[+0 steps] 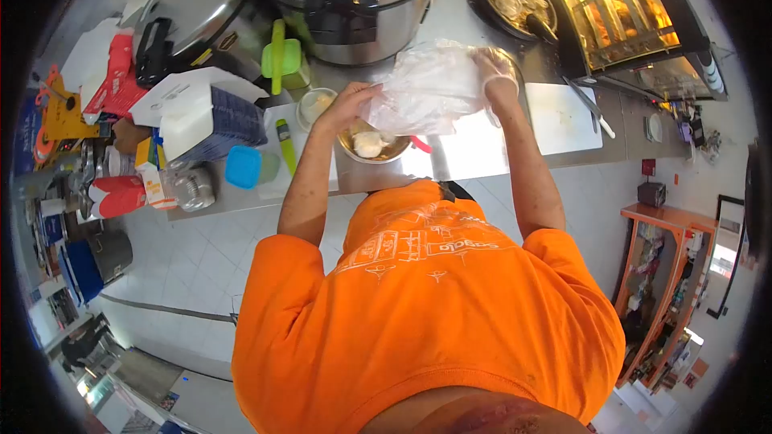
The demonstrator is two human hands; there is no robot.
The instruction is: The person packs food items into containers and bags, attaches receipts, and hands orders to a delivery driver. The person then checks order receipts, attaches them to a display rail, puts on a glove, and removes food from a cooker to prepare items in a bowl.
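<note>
A clear, crumpled plastic bag is stretched between my hands above the counter. My left hand pinches the bag's left edge between thumb and fingers. My right hand is closed on its right side, with the fingertips partly hidden by the plastic. Below the bag and near my left hand sits a round metal bowl holding a pale, rounded lump of food. A small clear tub with something white in it stands beside my left wrist. Part of a red handle shows under the bag.
Two large pressure cookers stand at the back. Rightward are a dark pan of food, a lit warming cabinet, a white cutting board and a knife. Cartons and a blue-lidded container stand left.
</note>
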